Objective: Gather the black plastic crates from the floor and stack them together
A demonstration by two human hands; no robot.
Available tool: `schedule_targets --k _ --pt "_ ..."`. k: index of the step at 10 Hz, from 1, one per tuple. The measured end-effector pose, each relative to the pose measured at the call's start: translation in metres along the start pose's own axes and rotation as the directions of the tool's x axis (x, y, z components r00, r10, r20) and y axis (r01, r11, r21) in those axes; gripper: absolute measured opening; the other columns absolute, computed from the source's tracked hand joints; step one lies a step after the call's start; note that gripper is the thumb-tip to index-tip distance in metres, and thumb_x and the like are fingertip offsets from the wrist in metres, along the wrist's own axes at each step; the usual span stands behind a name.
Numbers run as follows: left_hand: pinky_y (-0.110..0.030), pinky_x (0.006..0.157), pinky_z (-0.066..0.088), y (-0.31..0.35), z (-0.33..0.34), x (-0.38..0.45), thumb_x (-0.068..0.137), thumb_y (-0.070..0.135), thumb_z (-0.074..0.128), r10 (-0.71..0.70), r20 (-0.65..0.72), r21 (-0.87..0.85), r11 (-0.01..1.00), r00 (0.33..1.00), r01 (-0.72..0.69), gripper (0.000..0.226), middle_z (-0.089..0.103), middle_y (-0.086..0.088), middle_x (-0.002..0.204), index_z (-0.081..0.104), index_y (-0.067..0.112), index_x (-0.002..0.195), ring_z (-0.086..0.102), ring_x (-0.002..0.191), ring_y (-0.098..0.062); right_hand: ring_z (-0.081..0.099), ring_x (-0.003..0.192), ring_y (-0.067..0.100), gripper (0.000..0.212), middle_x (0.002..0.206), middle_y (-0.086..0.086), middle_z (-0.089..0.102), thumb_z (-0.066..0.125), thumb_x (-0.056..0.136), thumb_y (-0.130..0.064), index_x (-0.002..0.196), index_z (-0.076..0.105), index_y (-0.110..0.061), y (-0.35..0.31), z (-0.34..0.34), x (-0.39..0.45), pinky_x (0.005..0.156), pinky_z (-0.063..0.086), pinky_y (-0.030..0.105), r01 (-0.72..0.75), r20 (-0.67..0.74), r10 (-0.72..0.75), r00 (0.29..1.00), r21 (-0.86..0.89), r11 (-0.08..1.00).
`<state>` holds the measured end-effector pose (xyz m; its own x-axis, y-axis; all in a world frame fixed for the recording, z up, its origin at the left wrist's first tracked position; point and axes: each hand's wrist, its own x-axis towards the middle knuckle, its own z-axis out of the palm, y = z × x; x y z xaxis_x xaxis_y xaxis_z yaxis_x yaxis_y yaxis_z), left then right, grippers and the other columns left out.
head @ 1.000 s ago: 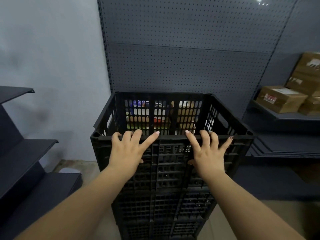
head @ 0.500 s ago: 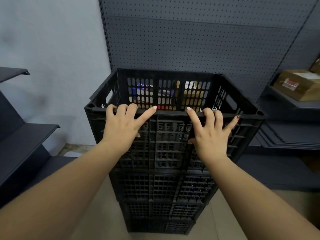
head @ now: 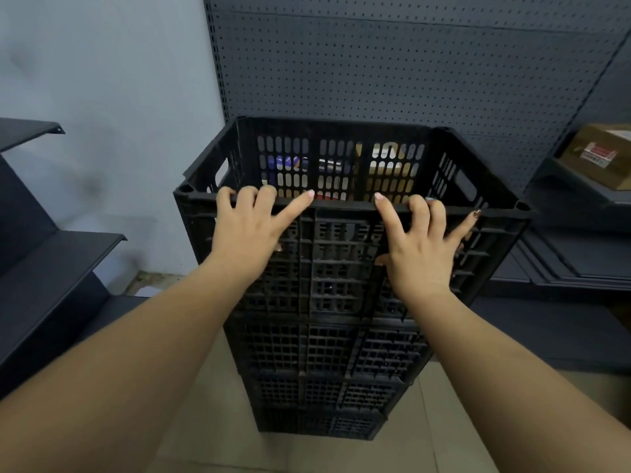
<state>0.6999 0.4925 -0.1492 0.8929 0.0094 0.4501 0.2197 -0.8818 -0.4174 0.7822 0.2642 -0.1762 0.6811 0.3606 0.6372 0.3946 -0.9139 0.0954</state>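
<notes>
A tall stack of black plastic crates point(head: 327, 356) stands on the floor in front of a pegboard wall. The top crate point(head: 341, 240) is open and slotted, and coloured items show through its far wall. My left hand point(head: 251, 235) lies on the near rim left of centre, fingers hooked over the edge and forefinger stretched along it. My right hand point(head: 418, 247) rests on the same rim right of centre, fingers curled over it and little finger spread outward. Both palms press against the crate's near wall.
A dark pegboard panel point(head: 392, 70) rises just behind the stack. Dark metal shelves point(head: 51, 268) step down on the left. On the right, a shelf point(head: 573, 196) carries a cardboard box point(head: 601, 155). Beige floor tiles point(head: 211, 435) surround the stack's base.
The view has tilted downward and drawn closer, so more of the lower stack shows. Both hands keep the same hold on the top crate's near rim.
</notes>
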Motion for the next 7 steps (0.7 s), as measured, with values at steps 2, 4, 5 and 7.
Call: schedule_targets --k 2,4,5,7 --pt "-0.053 0.1 0.032 -0.007 0.01 0.004 0.078 0.054 0.068 0.0 -0.014 0.0 1.0 1.0 0.0 0.105 0.042 -0.015 0.129 -0.012 0.038 0.145 0.044 0.11 -0.034 0.022 0.127 0.033 0.118 0.132 0.012 0.022 0.09 0.056 -0.02 0.146 0.016 -0.037 -0.005 0.005 0.002 0.099 -0.005 0.071 -0.016 0.0 0.016 1.0 0.0 1.0" --pt "-0.053 0.102 0.03 -0.004 0.005 -0.005 0.077 0.053 0.069 -0.004 -0.002 0.002 1.0 1.0 0.004 0.108 0.04 -0.014 0.131 -0.014 0.037 0.145 0.043 0.112 -0.033 0.021 0.129 0.035 0.127 0.134 0.011 0.022 0.092 0.053 -0.018 0.146 0.009 -0.039 -0.009 -0.002 -0.007 0.101 -0.001 0.071 -0.048 0.079 0.053 0.995 -0.069 0.996" --pt "-0.054 0.105 0.026 -0.002 -0.003 -0.015 0.076 0.053 0.07 -0.008 0.038 -0.028 1.0 0.999 0.009 0.108 0.036 -0.013 0.136 -0.011 0.037 0.146 0.04 0.117 -0.033 0.015 0.136 0.038 0.124 0.142 0.012 0.02 0.087 0.063 -0.021 0.147 -0.002 -0.039 -0.015 -0.017 -0.015 0.104 0.003 0.073 -0.052 0.197 0.064 0.978 -0.067 0.996" --pt "-0.062 0.112 0.01 0.003 -0.037 -0.034 0.083 0.059 0.058 -0.028 0.199 -0.249 0.965 0.98 0.078 0.095 0.003 -0.009 0.159 -0.012 0.044 0.147 0.003 0.145 -0.034 -0.011 0.145 0.038 0.096 0.16 0.007 -0.003 0.067 0.088 -0.032 0.148 -0.007 -0.046 -0.016 -0.071 -0.032 0.112 0.002 0.064 -0.129 0.371 0.08 0.925 0.11 0.986"
